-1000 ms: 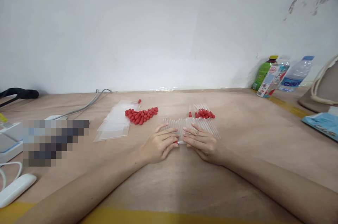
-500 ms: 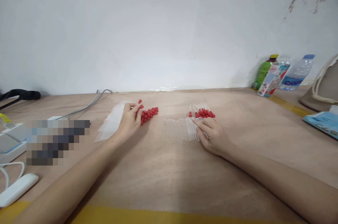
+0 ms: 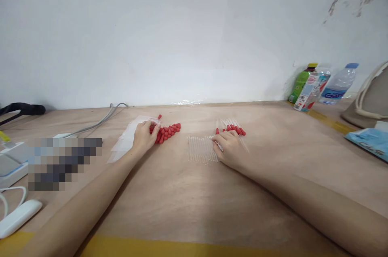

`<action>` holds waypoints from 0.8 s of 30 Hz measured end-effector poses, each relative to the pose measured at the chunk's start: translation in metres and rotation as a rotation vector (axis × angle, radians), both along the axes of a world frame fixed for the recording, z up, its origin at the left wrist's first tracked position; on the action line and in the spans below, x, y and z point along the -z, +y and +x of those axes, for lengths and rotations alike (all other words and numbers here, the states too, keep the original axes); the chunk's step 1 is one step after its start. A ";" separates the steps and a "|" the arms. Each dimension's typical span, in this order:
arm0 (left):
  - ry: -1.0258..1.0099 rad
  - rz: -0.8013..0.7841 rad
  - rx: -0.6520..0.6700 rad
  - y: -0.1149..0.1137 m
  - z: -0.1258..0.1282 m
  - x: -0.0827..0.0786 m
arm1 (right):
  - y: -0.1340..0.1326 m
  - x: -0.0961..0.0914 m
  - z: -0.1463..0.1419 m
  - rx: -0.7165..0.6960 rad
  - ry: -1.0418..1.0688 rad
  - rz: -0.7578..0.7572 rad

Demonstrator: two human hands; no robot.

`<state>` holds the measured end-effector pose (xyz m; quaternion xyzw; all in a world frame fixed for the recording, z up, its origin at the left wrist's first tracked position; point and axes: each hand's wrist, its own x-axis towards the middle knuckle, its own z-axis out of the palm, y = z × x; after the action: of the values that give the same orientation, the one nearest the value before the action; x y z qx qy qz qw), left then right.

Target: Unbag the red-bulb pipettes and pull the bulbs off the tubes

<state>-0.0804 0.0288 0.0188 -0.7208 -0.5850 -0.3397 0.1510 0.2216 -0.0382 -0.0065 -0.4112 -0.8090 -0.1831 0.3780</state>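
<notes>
My left hand (image 3: 145, 136) is at the left end of a pile of red rubber bulbs (image 3: 166, 132), fingers curled down with red showing at the fingertips. My right hand (image 3: 230, 148) rests over the right end of a row of thin clear tubes (image 3: 200, 148), its fingers closed at the tubes. A clear tube (image 3: 244, 144) sticks out past that hand's knuckles. Just behind lie several droppers (image 3: 236, 128), clear tubes with red bulbs on, partly hidden by the fingers. One loose red bulb (image 3: 159, 116) lies apart from the pile.
Clear plastic bags (image 3: 123, 144) lie under and left of my left hand. A power strip (image 3: 15, 162), grey cable (image 3: 100, 123) and white device (image 3: 21, 218) are at the left. Bottles (image 3: 338, 87), a blue packet (image 3: 368, 142) and a grey bag (image 3: 371, 99) stand right.
My left hand has lowered and shifted slightly left onto the bulb pile. My right hand has moved a little left and up over the tubes, covering more of the droppers.
</notes>
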 end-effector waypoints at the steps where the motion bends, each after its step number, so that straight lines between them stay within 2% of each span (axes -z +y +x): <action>1: 0.013 0.021 -0.016 -0.002 0.001 0.001 | 0.000 0.000 -0.001 0.001 -0.012 -0.009; 5: 0.037 0.196 -0.084 -0.014 0.014 0.000 | -0.005 -0.001 -0.003 -0.024 -0.017 -0.071; 7: 0.049 0.253 -0.014 -0.023 0.028 -0.002 | -0.008 -0.003 -0.003 -0.038 -0.026 -0.115; 9: 0.094 0.246 0.123 -0.031 0.045 -0.003 | -0.012 -0.005 -0.003 -0.040 -0.037 -0.151; 12: 0.190 0.160 0.323 -0.037 0.073 -0.004 | -0.016 -0.007 0.002 -0.034 -0.041 -0.150; 16: 0.231 0.098 0.449 -0.029 0.113 -0.003 | -0.022 -0.005 0.016 -0.037 -0.055 -0.106; 18: 0.215 0.007 0.438 -0.022 0.134 -0.004 | -0.027 -0.004 0.024 -0.054 -0.064 -0.083; 21: 0.129 -0.266 0.321 -0.009 0.163 -0.006 | -0.032 -0.001 0.035 -0.079 -0.043 -0.031; 24: 0.087 -0.460 0.229 0.005 0.183 -0.008 | -0.034 0.002 0.039 -0.083 -0.017 -0.014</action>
<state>0.1022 0.0341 0.0271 -0.8117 -0.5543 -0.1812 -0.0312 0.2608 -0.0721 -0.0089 -0.3782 -0.8298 -0.1651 0.3755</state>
